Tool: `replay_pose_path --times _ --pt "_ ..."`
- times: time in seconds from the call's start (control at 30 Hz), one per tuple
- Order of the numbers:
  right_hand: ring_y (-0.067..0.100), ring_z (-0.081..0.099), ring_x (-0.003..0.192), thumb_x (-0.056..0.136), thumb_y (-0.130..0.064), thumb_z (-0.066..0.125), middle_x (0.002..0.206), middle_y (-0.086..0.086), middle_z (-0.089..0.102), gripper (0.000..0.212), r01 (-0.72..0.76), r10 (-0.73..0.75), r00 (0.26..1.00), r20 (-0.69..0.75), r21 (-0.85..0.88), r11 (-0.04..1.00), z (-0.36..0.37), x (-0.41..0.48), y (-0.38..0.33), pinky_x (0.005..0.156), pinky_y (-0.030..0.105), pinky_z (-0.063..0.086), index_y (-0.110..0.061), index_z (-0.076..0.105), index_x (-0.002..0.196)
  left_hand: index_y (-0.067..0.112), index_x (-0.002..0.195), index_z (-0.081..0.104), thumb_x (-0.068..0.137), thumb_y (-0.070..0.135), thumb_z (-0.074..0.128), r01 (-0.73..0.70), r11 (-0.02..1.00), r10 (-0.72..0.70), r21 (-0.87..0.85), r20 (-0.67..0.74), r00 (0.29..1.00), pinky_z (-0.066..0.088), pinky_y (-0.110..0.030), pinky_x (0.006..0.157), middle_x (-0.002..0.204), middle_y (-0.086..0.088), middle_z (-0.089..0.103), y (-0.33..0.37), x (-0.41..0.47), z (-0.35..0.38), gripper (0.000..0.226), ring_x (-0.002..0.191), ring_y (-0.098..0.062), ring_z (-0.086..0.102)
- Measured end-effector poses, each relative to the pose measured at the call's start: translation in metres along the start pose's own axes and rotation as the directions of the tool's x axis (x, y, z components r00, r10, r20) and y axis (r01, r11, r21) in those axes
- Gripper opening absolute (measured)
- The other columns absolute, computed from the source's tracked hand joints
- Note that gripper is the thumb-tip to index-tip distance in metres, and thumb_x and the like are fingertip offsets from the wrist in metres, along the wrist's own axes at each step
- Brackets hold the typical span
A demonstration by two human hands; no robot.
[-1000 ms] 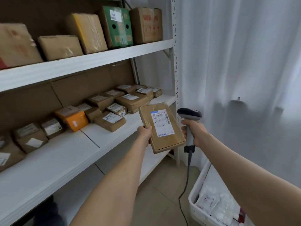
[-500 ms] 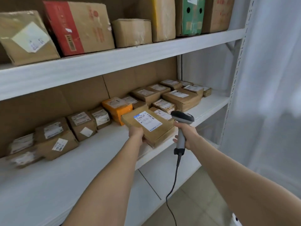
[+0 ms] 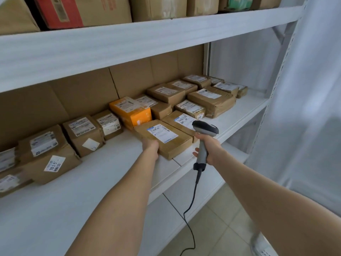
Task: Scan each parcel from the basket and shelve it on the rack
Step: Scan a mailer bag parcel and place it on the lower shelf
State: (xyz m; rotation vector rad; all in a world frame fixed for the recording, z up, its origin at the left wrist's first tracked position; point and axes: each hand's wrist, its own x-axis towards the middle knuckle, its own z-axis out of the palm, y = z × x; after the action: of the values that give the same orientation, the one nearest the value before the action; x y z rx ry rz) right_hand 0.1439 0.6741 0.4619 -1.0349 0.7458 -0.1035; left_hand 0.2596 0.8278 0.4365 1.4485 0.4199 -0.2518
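A flat brown parcel point(image 3: 166, 139) with a white label lies on the middle shelf point(image 3: 110, 174) of the white rack, beside an orange box point(image 3: 132, 112). My left hand point(image 3: 151, 147) grips the parcel's near left corner, fingers hidden beneath it. My right hand point(image 3: 208, 149) grips the handle of a grey barcode scanner point(image 3: 203, 137), held upright just right of the parcel, its black cable hanging down to the floor. The basket is almost out of view at the bottom right.
Several labelled brown parcels point(image 3: 212, 100) fill the back and right of the middle shelf, others point(image 3: 49, 156) sit at the left. Large boxes point(image 3: 83, 10) stand on the upper shelf. A white curtain point(image 3: 310, 108) hangs at the right. Tiled floor lies below.
My left hand carried the parcel from mid-air beside the scanner down onto the middle shelf. The view swung left toward the rack, and the basket left the picture.
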Motion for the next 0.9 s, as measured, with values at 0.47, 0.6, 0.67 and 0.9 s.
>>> replay_pose_path --times 0.47,0.6,0.67,0.9 --pt "0.03 0.056 0.104 0.084 -0.02 0.073 0.116 0.016 0.054 0.046 0.004 -0.004 1.0 -0.017 0.0 1.0 -0.015 0.002 0.002 0.068 0.038 0.055 -0.008 0.05 0.122 0.005 0.133 0.05 0.092 0.007 0.051 -0.036 0.891 0.052 0.453 -0.023 0.998 0.05 -0.035 0.085 0.132 -0.013 0.056 -0.005 0.019 0.004 0.042 0.117 -0.03 0.057" --pt "0.029 0.057 0.101 0.085 -0.021 0.074 0.111 0.015 0.055 0.046 0.017 -0.017 1.0 -0.022 0.012 1.0 -0.026 -0.004 0.001 0.079 0.041 0.056 -0.008 0.05 0.122 0.015 0.13 0.049 0.091 0.01 0.051 -0.092 0.868 0.155 0.489 -0.089 0.984 0.049 -0.031 0.089 0.134 -0.009 0.052 0.011 -0.014 0.012 0.039 0.12 -0.025 0.051" --pt "0.028 0.058 0.097 0.084 -0.022 0.074 0.106 0.012 0.055 0.047 0.025 -0.025 1.0 -0.011 0.032 0.999 -0.037 -0.01 -0.001 0.08 0.041 0.056 -0.008 0.052 0.123 0.014 0.137 0.042 0.09 0.009 0.055 -0.142 0.796 0.22 0.588 -0.062 0.974 0.048 -0.034 0.093 0.138 -0.009 0.049 0.017 -0.026 0.021 0.049 0.125 -0.026 0.047" --pt "0.021 0.063 0.076 0.085 -0.02 0.074 0.09 0.01 0.063 0.03 0.059 -0.06 0.998 0.001 0.125 0.99 -0.108 -0.04 -0.013 0.072 0.036 0.056 -0.007 0.061 0.108 0.011 0.142 0.036 0.094 0.014 0.05 -0.242 0.613 0.28 0.752 0.08 0.957 0.045 -0.04 0.099 0.143 -0.016 0.037 0.003 -0.09 0.088 0.05 0.125 -0.032 0.045"
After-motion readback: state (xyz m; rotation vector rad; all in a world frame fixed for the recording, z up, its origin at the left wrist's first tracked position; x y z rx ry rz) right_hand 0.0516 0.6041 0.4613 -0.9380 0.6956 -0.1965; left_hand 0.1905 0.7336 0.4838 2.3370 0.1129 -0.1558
